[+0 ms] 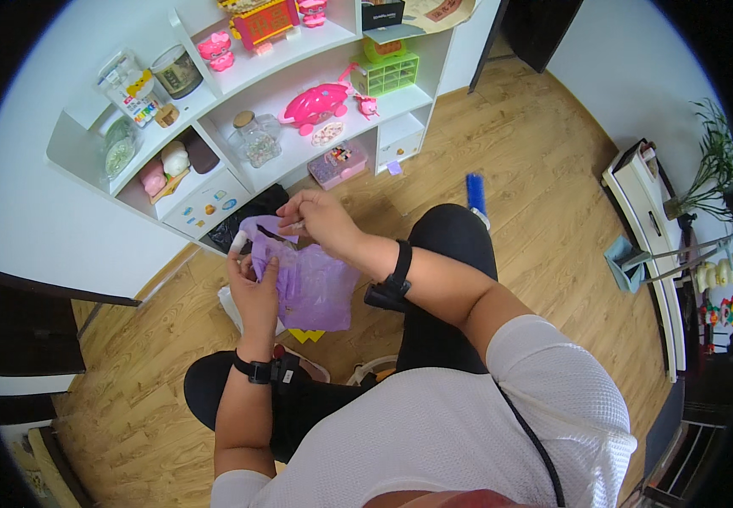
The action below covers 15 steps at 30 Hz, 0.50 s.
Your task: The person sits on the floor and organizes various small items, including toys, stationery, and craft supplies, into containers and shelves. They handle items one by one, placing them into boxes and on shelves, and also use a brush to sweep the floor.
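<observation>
A thin purple plastic bag [318, 289] hangs between my knees above the wooden floor. My left hand [255, 286] grips its rim on the left side, thumb in front. Something white [238, 242], perhaps a wrap, covers one of that hand's fingertips. Over the bag's mouth, my right hand [322, 219] has its fingers curled. A small pale thing shows at those fingers, too small to name, and whether they pinch it or the bag is unclear. Inside the bag's mouth something dark shows. Straps with small black devices circle both wrists.
A white shelf unit [226, 114] with toys and jars stands ahead. A black plastic bag [230, 228] lies in its lower opening, near my left hand. On the floor are a blue-bristled brush [476, 193], a pink-lidded box [338, 165] and a yellow piece [307, 335].
</observation>
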Available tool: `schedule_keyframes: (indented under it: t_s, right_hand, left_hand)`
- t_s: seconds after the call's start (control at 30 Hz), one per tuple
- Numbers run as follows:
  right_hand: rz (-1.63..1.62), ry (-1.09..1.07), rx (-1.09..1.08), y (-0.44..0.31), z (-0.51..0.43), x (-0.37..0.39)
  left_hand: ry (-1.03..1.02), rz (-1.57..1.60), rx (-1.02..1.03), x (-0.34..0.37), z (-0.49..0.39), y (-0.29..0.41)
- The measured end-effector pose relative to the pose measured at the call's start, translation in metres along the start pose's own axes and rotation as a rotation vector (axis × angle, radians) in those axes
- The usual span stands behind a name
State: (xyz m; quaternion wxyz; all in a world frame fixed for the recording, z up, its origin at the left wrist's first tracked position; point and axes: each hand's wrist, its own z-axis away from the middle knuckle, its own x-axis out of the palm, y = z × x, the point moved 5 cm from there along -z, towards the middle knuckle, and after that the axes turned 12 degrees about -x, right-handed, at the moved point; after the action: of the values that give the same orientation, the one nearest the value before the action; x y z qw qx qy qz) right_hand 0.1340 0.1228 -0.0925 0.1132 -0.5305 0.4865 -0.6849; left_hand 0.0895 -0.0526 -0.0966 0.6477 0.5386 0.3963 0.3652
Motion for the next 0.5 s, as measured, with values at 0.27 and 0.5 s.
schedule_keyframes:
  t_s: [0.27, 0.5]
  right_hand:
    - [-0.017, -0.026, -0.007, 0.004, 0.015, 0.004]
    - [0.232, -0.080, -0.115, 0.021, 0.023, 0.013]
  left_hand:
    - [-0.085, 0.005, 0.030, 0.006, -0.005, -0.010]
    - [-0.060, -0.213, -0.044, 0.004, -0.007, -0.010]
